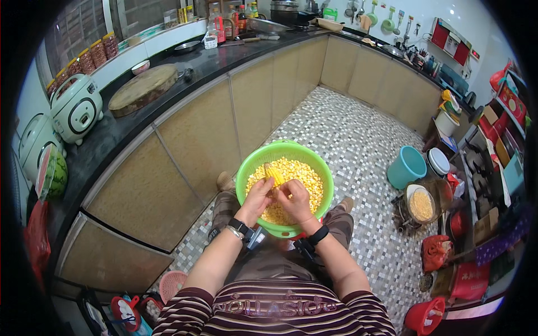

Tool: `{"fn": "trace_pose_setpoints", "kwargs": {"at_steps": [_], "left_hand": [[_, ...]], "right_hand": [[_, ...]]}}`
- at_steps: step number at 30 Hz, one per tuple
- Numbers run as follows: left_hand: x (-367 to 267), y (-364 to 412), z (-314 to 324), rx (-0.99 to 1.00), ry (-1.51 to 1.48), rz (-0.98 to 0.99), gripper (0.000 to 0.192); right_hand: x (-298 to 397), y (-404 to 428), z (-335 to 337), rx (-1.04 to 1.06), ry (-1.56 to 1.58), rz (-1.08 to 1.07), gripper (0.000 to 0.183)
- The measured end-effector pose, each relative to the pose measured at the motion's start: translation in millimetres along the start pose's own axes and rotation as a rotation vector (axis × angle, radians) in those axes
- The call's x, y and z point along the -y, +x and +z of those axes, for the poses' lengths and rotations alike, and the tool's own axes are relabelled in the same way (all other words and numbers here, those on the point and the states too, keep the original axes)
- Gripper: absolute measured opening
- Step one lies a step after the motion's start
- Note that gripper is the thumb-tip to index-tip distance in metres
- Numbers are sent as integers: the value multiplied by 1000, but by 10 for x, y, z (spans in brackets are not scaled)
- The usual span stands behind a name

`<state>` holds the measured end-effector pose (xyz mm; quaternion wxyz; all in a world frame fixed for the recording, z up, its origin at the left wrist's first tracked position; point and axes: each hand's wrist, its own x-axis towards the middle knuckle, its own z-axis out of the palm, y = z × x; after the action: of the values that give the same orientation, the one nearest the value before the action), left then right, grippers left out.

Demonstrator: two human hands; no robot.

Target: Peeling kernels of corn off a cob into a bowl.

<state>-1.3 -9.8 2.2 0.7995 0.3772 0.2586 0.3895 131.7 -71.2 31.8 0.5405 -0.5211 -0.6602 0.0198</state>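
A green plastic colander [326, 178] is between my knees, with a deep layer of loose yellow corn kernels [309, 176] inside. Above the kernels, my left hand [257, 196] grips a corn cob [273, 173] that is partly bare at its upper tip and still carries rows of kernels. My right hand [295, 200] is bent against the cob's lower end, fingers curled close to the left fingertips. Whether the right fingers pinch a kernel or the cob itself is hidden behind the hand. Each wrist wears a black strap with a small device.
Wooden-fronted cabinets [197, 143] run along my left under a black countertop [210, 63], which bears a round wooden chopping board [145, 88] and rice cookers [77, 110]. On the tiled floor to my right stand a blue bucket [406, 168] and a container of pale yellow grains [420, 205].
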Motion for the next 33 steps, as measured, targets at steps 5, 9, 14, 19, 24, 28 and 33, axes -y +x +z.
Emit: {"fn": "trace_pose_setpoints", "kwargs": {"at_steps": [5,9,14,19,24,28,33], "left_hand": [[1,57,-43,-54,-190,74,41],[-9,72,-22,4,-295,102,41],[-3,64,-41,42,-197,20,39],[-9,52,-3,47,-230,55,46],[-30,-8,43,59,-121,53,51],[-21,-10,59,83,-19,65,55],[-10,7,41,100,-50,58,56]], "right_hand": [[106,-36,5,45,132,72,11],[-216,-3,-41,-137,85,388,7],[-426,-77,26,-92,70,530,9],[-283,-16,18,-76,267,554,13],[-261,-22,10,58,477,555,21],[-191,-18,6,93,335,512,22],[-255,-48,34,81,328,498,23]]}}
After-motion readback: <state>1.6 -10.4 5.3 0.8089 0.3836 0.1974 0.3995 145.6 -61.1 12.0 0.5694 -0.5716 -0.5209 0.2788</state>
